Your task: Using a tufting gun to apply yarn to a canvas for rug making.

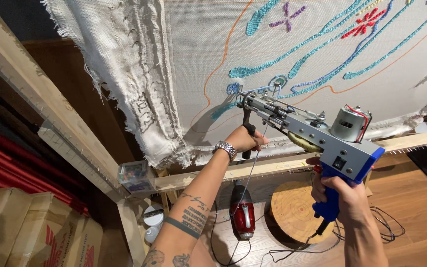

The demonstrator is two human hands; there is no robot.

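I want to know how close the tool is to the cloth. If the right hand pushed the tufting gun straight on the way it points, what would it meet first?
Most likely the stretched cloth: the right hand aims the tufting gun at it, and the gun's tip seems at or touching the blue yarn lines, though depth is unclear.

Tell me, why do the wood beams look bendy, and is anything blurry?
Head view: the wide lens curves the frame near the edges; the tufting gun, left hand and right hand look sharp; the gun throws a soft shadow on the cloth; the left corner stays dark.
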